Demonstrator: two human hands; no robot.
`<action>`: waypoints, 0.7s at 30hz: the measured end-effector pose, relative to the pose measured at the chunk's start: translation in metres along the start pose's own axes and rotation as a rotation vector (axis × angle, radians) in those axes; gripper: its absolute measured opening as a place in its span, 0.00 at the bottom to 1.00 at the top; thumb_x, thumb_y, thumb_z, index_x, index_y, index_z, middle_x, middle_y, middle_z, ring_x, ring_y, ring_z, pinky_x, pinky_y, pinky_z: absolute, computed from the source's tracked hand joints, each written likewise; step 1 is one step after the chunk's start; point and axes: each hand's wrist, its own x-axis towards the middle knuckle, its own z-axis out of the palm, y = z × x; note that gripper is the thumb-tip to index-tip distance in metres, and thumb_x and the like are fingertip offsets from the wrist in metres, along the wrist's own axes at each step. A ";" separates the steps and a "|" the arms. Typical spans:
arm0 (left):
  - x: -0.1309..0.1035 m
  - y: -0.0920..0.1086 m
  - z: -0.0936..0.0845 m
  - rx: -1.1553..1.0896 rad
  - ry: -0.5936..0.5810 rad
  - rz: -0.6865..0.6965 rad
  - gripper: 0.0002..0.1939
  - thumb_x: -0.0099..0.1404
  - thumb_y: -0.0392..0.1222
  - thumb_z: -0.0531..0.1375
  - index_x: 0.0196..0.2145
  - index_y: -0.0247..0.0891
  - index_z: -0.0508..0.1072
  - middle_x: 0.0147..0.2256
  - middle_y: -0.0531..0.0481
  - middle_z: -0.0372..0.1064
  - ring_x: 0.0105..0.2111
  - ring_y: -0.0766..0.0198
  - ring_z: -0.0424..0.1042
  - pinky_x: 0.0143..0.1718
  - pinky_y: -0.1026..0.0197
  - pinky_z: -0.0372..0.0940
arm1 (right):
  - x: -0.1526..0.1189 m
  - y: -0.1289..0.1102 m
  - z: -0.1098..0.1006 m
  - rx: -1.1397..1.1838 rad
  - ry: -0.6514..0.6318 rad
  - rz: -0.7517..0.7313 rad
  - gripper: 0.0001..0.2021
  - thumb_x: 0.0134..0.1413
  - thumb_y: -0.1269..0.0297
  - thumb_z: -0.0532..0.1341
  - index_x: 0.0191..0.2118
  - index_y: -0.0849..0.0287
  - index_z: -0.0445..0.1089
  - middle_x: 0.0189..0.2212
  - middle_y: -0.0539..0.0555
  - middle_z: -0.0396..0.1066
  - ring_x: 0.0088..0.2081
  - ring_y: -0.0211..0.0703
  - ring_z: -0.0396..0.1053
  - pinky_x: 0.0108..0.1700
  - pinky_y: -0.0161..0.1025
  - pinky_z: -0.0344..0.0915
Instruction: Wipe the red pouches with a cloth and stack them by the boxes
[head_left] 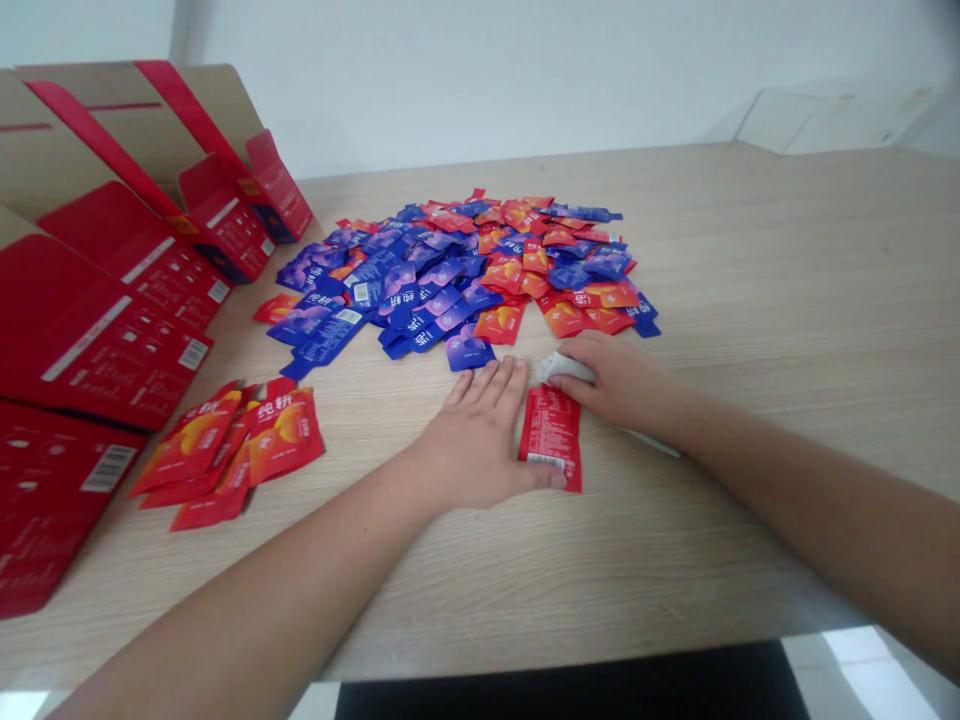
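Observation:
A red sachet (551, 438) with fine print and a barcode lies flat on the table between my hands. My left hand (480, 440) is spread flat on the tabletop to its left, with the thumb resting on the sachet's lower end. My right hand (619, 375) is closed around a small white handheld tool (568, 368), which sits at the sachet's upper end. What kind of tool it is, I cannot make out. Under my right forearm a thin white edge (660, 445) shows; most of it is hidden.
Beyond my hands spreads a pile of blue and red-orange sachets (450, 270). Several red-orange sachets (225, 450) lie loosely stacked at the left. Open red cartons (97, 350) line the left side. A white wall (525, 80) rises behind the wooden table (787, 300).

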 end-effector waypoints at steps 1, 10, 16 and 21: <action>0.000 0.000 0.000 -0.001 -0.001 -0.002 0.69 0.65 0.80 0.59 0.80 0.28 0.32 0.79 0.32 0.25 0.79 0.42 0.32 0.78 0.40 0.33 | 0.000 0.000 0.000 -0.007 0.024 0.022 0.10 0.70 0.55 0.62 0.44 0.56 0.74 0.45 0.59 0.76 0.47 0.56 0.74 0.49 0.49 0.69; -0.001 0.002 0.004 -0.012 0.039 -0.019 0.70 0.63 0.82 0.58 0.80 0.28 0.35 0.79 0.33 0.29 0.79 0.41 0.32 0.78 0.38 0.35 | -0.028 -0.042 -0.024 0.232 -0.206 -0.125 0.06 0.70 0.59 0.62 0.45 0.55 0.72 0.42 0.56 0.76 0.43 0.51 0.73 0.46 0.45 0.68; 0.001 0.003 0.000 -0.034 0.020 -0.016 0.71 0.61 0.81 0.60 0.80 0.28 0.35 0.79 0.33 0.29 0.79 0.41 0.32 0.78 0.38 0.35 | -0.032 -0.044 -0.023 0.240 -0.366 -0.230 0.07 0.67 0.65 0.65 0.48 0.55 0.76 0.51 0.58 0.75 0.52 0.53 0.72 0.57 0.51 0.68; 0.002 0.007 -0.004 -0.049 0.019 -0.027 0.71 0.62 0.81 0.61 0.80 0.30 0.34 0.79 0.34 0.29 0.79 0.41 0.31 0.78 0.37 0.36 | -0.019 -0.024 -0.009 0.152 -0.205 -0.127 0.08 0.67 0.59 0.64 0.47 0.54 0.76 0.47 0.58 0.76 0.49 0.54 0.73 0.54 0.50 0.69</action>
